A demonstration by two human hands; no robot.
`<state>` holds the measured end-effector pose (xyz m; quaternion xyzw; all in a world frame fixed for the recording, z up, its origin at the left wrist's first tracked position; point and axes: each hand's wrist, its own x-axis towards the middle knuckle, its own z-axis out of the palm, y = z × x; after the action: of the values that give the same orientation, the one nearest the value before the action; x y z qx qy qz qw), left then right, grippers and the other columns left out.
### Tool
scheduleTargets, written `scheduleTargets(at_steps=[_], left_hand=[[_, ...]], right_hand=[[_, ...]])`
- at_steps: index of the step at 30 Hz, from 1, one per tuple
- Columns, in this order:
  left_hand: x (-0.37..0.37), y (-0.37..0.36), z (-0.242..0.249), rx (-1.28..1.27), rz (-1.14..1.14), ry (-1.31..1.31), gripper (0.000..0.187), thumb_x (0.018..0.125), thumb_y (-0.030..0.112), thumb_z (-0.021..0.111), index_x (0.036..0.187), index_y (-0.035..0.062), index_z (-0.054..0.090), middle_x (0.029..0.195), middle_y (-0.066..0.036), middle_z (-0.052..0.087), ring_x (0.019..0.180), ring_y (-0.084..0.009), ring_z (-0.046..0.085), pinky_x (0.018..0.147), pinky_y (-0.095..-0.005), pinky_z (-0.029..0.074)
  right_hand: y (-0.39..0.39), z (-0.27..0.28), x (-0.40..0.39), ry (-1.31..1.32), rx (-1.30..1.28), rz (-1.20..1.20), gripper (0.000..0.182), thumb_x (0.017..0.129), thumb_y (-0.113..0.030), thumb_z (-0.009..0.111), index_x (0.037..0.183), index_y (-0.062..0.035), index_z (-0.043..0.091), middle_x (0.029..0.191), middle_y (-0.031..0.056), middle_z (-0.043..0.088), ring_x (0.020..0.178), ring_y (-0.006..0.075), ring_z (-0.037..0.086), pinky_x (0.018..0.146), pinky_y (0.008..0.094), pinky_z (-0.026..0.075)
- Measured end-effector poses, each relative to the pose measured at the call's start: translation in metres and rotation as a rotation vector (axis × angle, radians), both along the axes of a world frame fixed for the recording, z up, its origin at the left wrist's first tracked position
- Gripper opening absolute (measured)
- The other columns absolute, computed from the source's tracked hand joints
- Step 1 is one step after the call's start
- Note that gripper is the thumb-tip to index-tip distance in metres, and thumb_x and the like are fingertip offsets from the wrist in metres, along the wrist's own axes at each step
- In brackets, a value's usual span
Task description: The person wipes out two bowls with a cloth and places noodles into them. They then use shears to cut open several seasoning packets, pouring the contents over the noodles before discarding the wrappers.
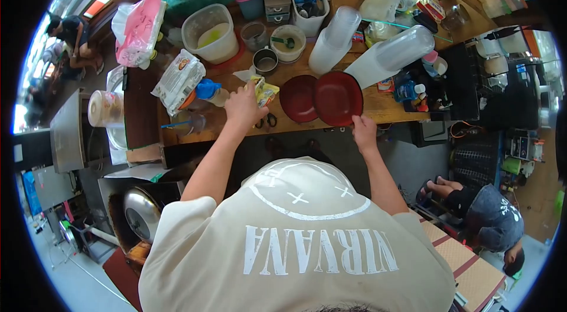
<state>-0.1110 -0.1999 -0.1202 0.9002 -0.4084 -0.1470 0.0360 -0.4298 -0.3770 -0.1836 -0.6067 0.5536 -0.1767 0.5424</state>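
Observation:
My right hand [364, 133] pinches the near rim of a dark red bowl [338, 99], which is tilted and overlaps a second dark red bowl [297, 98] on the wooden counter. At the counter's middle, the fingers of my left hand [243, 108] close at a small yellow packet [268, 93]; its far side pokes out past them. Black-handled scissors [271, 120] lie just beside that hand. Left of it stands a bottle with a blue lid [208, 89]. A steel cup [265, 61] sits behind the packet.
Tall stacks of clear plastic cups [331, 46] lean at the back right. A square plastic tub [208, 33], a white tub with a green scoop [288, 44] and a utensil bin [309, 10] line the back. Another person [490, 217] sits at the right.

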Motion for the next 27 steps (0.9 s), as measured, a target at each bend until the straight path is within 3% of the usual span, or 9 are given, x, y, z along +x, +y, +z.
scheduleTargets(at_steps=[4, 6, 10, 13, 14, 16, 19, 22, 27], left_hand=[[0.007, -0.001, -0.055, 0.081, 0.021, -0.098, 0.08, 0.068, 0.041, 0.083, 0.134, 0.0119, 0.05, 0.111, -0.015, 0.065, 0.101, -0.0375, 0.065, 0.082, -0.0483, 0.055], [0.007, 0.001, -0.026, 0.073, -0.016, -0.159, 0.073, 0.07, 0.039, 0.082, 0.131, 0.0109, 0.054, 0.108, -0.014, 0.066, 0.101, -0.0355, 0.065, 0.082, -0.0473, 0.055], [0.055, 0.003, 0.093, -0.631, 0.008, -0.207, 0.047, 0.076, 0.033, 0.081, 0.114, 0.0106, 0.068, 0.101, -0.011, 0.072, 0.093, -0.0324, 0.069, 0.079, -0.0433, 0.055], [0.163, 0.014, 0.164, -0.828, 0.249, -1.003, 0.042, 0.078, 0.033, 0.079, 0.111, 0.0106, 0.069, 0.101, -0.011, 0.072, 0.089, -0.0348, 0.068, 0.085, -0.0459, 0.053], [0.188, 0.016, 0.185, -0.595, 0.354, -1.294, 0.044, 0.08, 0.036, 0.073, 0.11, 0.0031, 0.068, 0.101, -0.014, 0.071, 0.095, -0.0331, 0.067, 0.088, -0.0457, 0.051], [0.285, 0.032, 0.167, -0.219, 0.537, -0.827, 0.046, 0.085, 0.044, 0.069, 0.11, 0.0059, 0.069, 0.103, -0.016, 0.072, 0.096, -0.0366, 0.069, 0.087, -0.051, 0.054], [0.361, 0.053, 0.17, -0.211, 0.443, -1.034, 0.034, 0.092, 0.036, 0.056, 0.093, 0.0069, 0.074, 0.094, -0.014, 0.075, 0.08, -0.0348, 0.073, 0.071, -0.0505, 0.057], [0.263, 0.027, 0.234, -0.777, 0.531, -1.01, 0.031, 0.094, 0.031, 0.054, 0.089, 0.0071, 0.072, 0.084, -0.017, 0.073, 0.073, -0.0369, 0.072, 0.063, -0.049, 0.058], [0.313, 0.025, 0.155, -0.658, 0.357, -1.083, 0.029, 0.092, 0.03, 0.058, 0.078, 0.0056, 0.067, 0.071, -0.021, 0.069, 0.066, -0.0424, 0.069, 0.066, -0.0524, 0.057]], right_hand=[[0.026, -0.008, -0.047, -0.041, 0.07, -0.095, 0.031, 0.097, -0.027, 0.059, 0.071, -0.0113, 0.054, 0.054, -0.0045, 0.045, 0.041, 0.0054, 0.039, 0.037, 0.0239, 0.027], [0.04, 0.003, -0.056, -0.053, 0.196, -0.187, 0.031, 0.098, -0.027, 0.058, 0.07, -0.0128, 0.053, 0.054, -0.005, 0.044, 0.04, 0.005, 0.037, 0.036, 0.0232, 0.027], [0.06, -0.001, -0.075, 0.006, 0.224, -0.281, 0.031, 0.097, -0.026, 0.058, 0.07, -0.0121, 0.053, 0.052, -0.0043, 0.043, 0.039, 0.0056, 0.037, 0.035, 0.023, 0.027], [0.066, 0.0, -0.076, 0.02, 0.259, -0.288, 0.03, 0.097, -0.025, 0.058, 0.07, -0.0116, 0.054, 0.052, -0.0039, 0.044, 0.039, 0.006, 0.038, 0.035, 0.0232, 0.027], [0.066, 0.002, -0.073, 0.01, 0.258, -0.289, 0.03, 0.097, -0.025, 0.058, 0.07, -0.0116, 0.054, 0.052, -0.0039, 0.044, 0.039, 0.006, 0.038, 0.035, 0.0232, 0.027], [0.064, 0.006, -0.066, 0.0, 0.233, -0.233, 0.029, 0.096, -0.024, 0.058, 0.07, -0.0114, 0.054, 0.053, -0.0038, 0.044, 0.039, 0.0059, 0.038, 0.035, 0.0235, 0.027], [0.049, -0.004, -0.061, 0.058, -0.086, -0.064, 0.033, 0.096, -0.024, 0.058, 0.068, -0.0066, 0.056, 0.053, -0.0012, 0.049, 0.043, 0.0079, 0.045, 0.039, 0.0272, 0.032], [0.04, 0.027, -0.043, 0.155, -0.254, 0.01, 0.037, 0.095, -0.024, 0.06, 0.065, -0.0027, 0.057, 0.053, 0.0011, 0.052, 0.047, 0.0093, 0.05, 0.045, 0.0298, 0.037], [0.032, 0.024, -0.019, 0.078, -0.225, 0.021, 0.035, 0.095, -0.022, 0.061, 0.066, -0.0026, 0.057, 0.054, 0.0018, 0.052, 0.047, 0.0089, 0.05, 0.045, 0.0287, 0.037]])
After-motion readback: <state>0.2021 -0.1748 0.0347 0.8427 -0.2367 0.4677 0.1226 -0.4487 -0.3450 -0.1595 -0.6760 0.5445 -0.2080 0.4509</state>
